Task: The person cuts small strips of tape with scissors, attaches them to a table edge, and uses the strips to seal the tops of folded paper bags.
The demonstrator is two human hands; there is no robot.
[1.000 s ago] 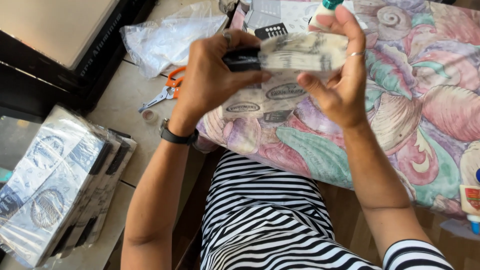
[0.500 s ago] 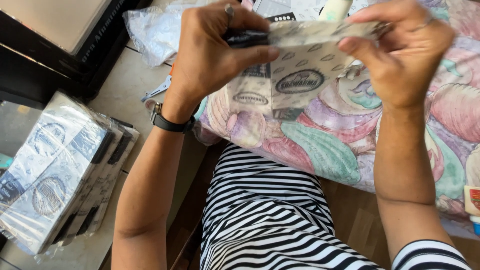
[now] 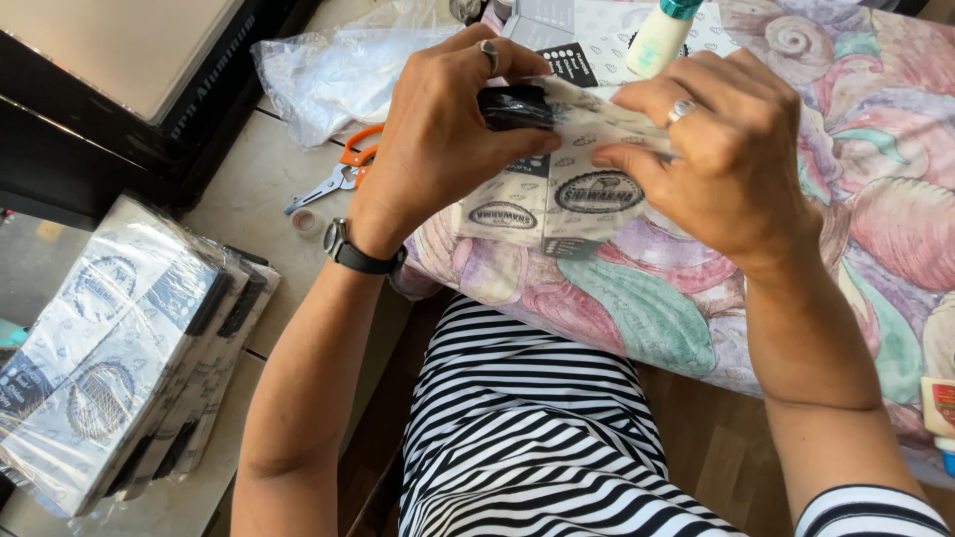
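Both hands grip a printed paper sleeve (image 3: 572,184) held up over the patterned cushion (image 3: 846,229): the left hand (image 3: 438,139) pinches its dark end, the right hand (image 3: 726,164) clasps the other (orange-handled scissors (image 3: 338,174) lie left, on the floor).

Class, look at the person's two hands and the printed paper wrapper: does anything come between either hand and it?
Nothing visible does. The left hand and the right hand both grip the printed paper wrapper directly.

Two hands (image 3: 438,149) (image 3: 726,159) (one scissors (image 3: 338,174))
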